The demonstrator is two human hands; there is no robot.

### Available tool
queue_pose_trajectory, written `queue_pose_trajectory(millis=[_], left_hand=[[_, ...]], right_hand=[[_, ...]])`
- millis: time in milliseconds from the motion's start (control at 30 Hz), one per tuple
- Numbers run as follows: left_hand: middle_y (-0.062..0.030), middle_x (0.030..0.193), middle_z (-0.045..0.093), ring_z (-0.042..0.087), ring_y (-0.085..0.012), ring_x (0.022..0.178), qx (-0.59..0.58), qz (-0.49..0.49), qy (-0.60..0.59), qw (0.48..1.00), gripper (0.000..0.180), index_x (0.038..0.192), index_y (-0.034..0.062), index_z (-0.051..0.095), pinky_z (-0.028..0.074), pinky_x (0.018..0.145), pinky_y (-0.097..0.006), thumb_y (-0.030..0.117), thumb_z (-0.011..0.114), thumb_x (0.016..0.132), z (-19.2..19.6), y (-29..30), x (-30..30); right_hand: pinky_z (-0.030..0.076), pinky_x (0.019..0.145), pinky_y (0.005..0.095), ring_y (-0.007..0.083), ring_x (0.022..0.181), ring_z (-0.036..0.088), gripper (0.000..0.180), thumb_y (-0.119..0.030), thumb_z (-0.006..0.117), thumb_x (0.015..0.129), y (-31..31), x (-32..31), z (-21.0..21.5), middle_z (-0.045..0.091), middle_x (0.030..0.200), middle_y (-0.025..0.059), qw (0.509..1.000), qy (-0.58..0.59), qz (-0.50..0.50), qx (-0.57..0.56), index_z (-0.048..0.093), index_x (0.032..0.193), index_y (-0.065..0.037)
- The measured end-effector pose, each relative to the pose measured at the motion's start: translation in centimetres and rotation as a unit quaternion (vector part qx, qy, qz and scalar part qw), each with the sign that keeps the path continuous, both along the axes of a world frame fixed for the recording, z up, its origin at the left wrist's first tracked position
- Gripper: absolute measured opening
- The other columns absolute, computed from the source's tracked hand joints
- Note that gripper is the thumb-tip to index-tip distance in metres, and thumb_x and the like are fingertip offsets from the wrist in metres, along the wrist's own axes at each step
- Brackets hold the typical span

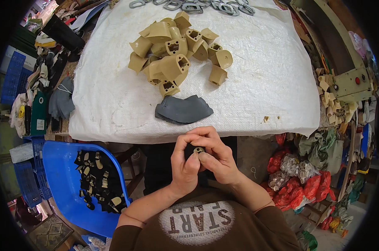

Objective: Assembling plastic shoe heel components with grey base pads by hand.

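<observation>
Close to my chest, just off the table's near edge, both hands meet around one small shoe heel (199, 149). A tan end with a hole shows between the thumbs, and dark covering material wraps the part behind it. My left hand (182, 165) is closed on its left side, thumb pressed near the tan end. From the right, my right hand (220, 161) grips it with curled fingers and thumb. Most of the heel is hidden by the fingers. A stack of curved dark grey cover pieces (184, 109) lies ahead of my hands. Beyond it sits a pile of bare tan heels (164, 68).
White woven sheeting covers the table (264, 83). Grey metal rings (193, 7) lie at its far edge. A blue basin (59, 167) at my left contains several dark-covered heels. Red plastic bags (292, 194) crowd the floor at right, below a pale green machine (352, 83).
</observation>
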State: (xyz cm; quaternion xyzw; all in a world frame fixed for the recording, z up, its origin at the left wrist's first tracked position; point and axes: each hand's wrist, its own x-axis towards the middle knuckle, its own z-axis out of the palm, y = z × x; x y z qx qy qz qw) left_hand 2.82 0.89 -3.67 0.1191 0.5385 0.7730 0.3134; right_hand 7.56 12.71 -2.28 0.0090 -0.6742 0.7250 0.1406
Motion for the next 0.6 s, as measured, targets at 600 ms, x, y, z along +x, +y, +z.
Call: queue_pose_trajectory(millis=[600], left_hand=[[-0.0068,0.088,0.052,0.054,-0.0114,0.071,0.042,-0.18,0.012,0.983,0.067,0.116,-0.0003,0.039,0.045,0.063,-0.024,0.049,0.064,0.08,1.0,-0.5,-1.5]], right_hand=[[0.041,0.086,0.0311,0.0186,0.093,0.051,0.021,-0.021,0.051,0.09,2.1,-1.8,0.2,0.052,0.109,0.0146,0.981,-0.086,0.122,-0.121,0.057,0.08,-0.003]])
